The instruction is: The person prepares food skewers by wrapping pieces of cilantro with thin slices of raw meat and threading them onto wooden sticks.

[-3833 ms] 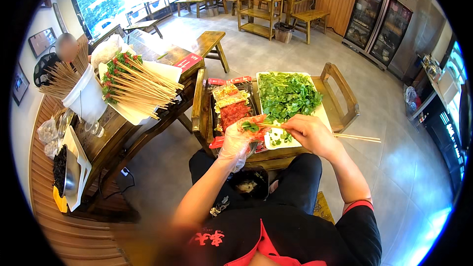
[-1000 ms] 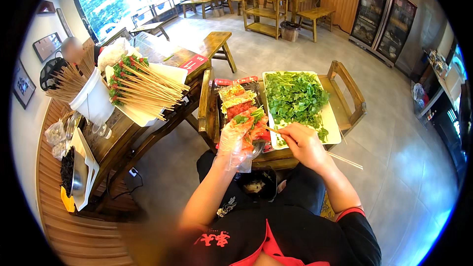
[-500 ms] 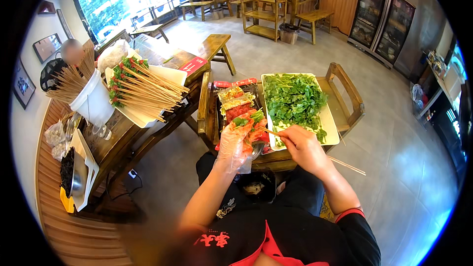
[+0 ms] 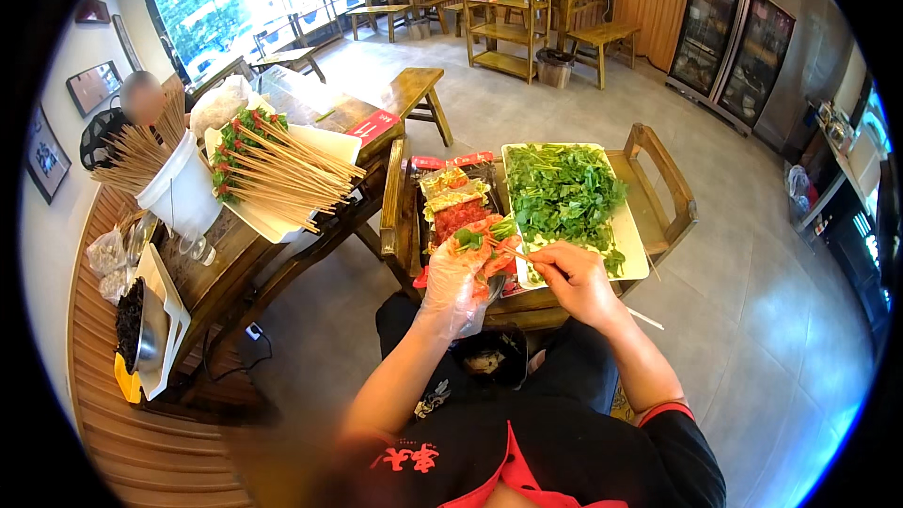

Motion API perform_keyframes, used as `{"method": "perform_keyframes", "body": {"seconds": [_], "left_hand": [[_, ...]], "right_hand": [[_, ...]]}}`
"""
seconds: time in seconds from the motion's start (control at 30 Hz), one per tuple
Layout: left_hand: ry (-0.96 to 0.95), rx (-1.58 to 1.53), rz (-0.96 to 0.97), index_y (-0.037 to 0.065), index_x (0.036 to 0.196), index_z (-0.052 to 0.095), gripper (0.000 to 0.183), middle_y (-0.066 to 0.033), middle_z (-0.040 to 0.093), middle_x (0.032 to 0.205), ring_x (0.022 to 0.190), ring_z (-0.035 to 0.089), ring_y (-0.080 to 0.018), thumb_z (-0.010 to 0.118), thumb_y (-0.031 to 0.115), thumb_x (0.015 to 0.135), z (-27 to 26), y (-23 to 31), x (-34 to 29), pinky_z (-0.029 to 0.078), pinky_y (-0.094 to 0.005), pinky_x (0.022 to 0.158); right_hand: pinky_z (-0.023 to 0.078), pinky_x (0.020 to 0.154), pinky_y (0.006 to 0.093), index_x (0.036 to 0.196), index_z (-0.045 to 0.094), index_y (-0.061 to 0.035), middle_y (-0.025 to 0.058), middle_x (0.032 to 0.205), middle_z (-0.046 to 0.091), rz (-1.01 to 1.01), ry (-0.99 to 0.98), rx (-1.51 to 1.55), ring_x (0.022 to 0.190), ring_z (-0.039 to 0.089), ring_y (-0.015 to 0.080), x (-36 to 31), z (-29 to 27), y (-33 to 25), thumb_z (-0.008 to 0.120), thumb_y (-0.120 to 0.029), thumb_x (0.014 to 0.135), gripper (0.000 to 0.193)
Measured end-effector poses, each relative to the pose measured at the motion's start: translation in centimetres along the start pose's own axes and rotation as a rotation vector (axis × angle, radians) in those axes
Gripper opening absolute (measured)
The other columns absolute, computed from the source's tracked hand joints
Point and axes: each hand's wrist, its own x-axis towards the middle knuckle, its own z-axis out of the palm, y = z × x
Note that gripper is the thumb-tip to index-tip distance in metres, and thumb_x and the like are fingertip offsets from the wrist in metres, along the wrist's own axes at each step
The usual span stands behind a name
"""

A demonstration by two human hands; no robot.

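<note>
Far left, dark shredded food (image 4: pixel 128 320) fills a steel bowl (image 4: pixel 149 343) set on a white tray at the edge of a wooden table (image 4: pixel 221 273). On the same tabletop, a white bucket (image 4: pixel 181 196) bristles with bamboo skewers (image 4: pixel 132 158), a seated person (image 4: pixel 139 102) behind it. Just beside it, a cream-colored tray (image 4: pixel 331 143) bears skewers loaded with green leaves and red pieces (image 4: pixel 246 132), their bare sticks fanned toward the right.

At center, the worker's left hand (image 4: pixel 451 280), in a clear plastic glove, grasps a slice of red meat (image 4: pixel 493 232) folded about green stems (image 4: pixel 467 240), above the near end of a dark tray (image 4: pixel 418 226) lined with red sliced food (image 4: pixel 459 216). Below, a black container (image 4: pixel 489 357) sits between the knees.

The right hand (image 4: pixel 576 277), ungloved, pinches thin bamboo sticks (image 4: pixel 519 252) between thumb and fingers, their tips at the meat bundle; whether they pierce it cannot be told. Beyond that hand, cilantro (image 4: pixel 564 190) is heaped on a white rectangular tray (image 4: pixel 634 249), which rests on a wooden chair (image 4: pixel 668 174). At far right, a two-door glass-front refrigerator (image 4: pixel 732 42) stands against the wall.
</note>
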Motion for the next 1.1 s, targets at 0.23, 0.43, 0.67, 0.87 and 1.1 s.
{"method": "perform_keyframes", "body": {"seconds": [0.23, 0.43, 0.67, 0.87, 1.1], "left_hand": [[0.029, 0.146, 0.203, -0.007, 0.117, 0.045, 0.034, -0.0171, 0.056, 0.110, 0.099, 0.059, -0.0237, 0.053, -0.003, 0.084, 1.0, -0.3, -0.7, 0.050, -0.0296, 0.083], [0.057, 0.372, 0.322, -0.007, 0.116, 0.047, 0.033, -0.0158, 0.055, 0.113, 0.098, 0.058, -0.0199, 0.052, -0.006, 0.084, 0.6, -0.7, -0.7, 0.047, -0.0297, 0.086], [0.048, 0.759, 0.583, -0.004, 0.113, 0.051, 0.031, -0.0136, 0.060, 0.109, 0.095, 0.059, -0.0171, 0.052, -0.005, 0.082, -0.7, -1.6, -0.4, 0.046, -0.0279, 0.082], [0.008, 1.080, 0.731, -0.004, 0.112, 0.051, 0.038, -0.0179, 0.060, 0.105, 0.091, 0.061, -0.0278, 0.049, -0.010, 0.075, -0.5, -0.7, -0.6, 0.047, -0.0301, 0.077], [-0.060, 1.296, 0.830, -0.002, 0.116, 0.048, 0.048, -0.0195, 0.058, 0.106, 0.092, 0.060, -0.0323, 0.047, -0.014, 0.070, 0.2, 0.2, -1.1, 0.048, -0.0330, 0.075]], "right_hand": [[0.046, 0.061, 0.0313, 0.087, 0.062, 0.0012, 0.0129, 0.077, 0.061, 0.122, 0.011, 0.117, 0.067, 0.059, 0.0251, -0.3, 0.2, 0.2, 0.060, 0.001, 0.077, 0.010], [0.045, 0.059, 0.0316, 0.087, 0.061, 0.0016, 0.0135, 0.074, 0.060, 0.177, -0.071, 0.071, 0.065, 0.058, 0.0251, 0.1, -0.3, -0.6, 0.058, -0.002, 0.079, 0.009], [0.043, 0.057, 0.0308, 0.087, 0.062, 0.0002, 0.0117, 0.070, 0.058, 0.148, -0.066, 0.001, 0.062, 0.056, 0.0233, 0.3, -0.6, -1.7, 0.058, -0.002, 0.079, 0.009], [0.046, 0.060, 0.0349, 0.087, 0.060, 0.0016, 0.0164, 0.075, 0.059, 0.182, -0.138, -0.025, 0.067, 0.058, 0.0308, 0.6, -1.2, -2.1, 0.056, -0.003, 0.081, 0.009], [0.046, 0.061, 0.0353, 0.086, 0.059, 0.0025, 0.0169, 0.076, 0.059, 0.180, -0.154, -0.023, 0.070, 0.058, 0.0316, 0.7, -1.4, -2.2, 0.055, -0.004, 0.081, 0.008]]}}
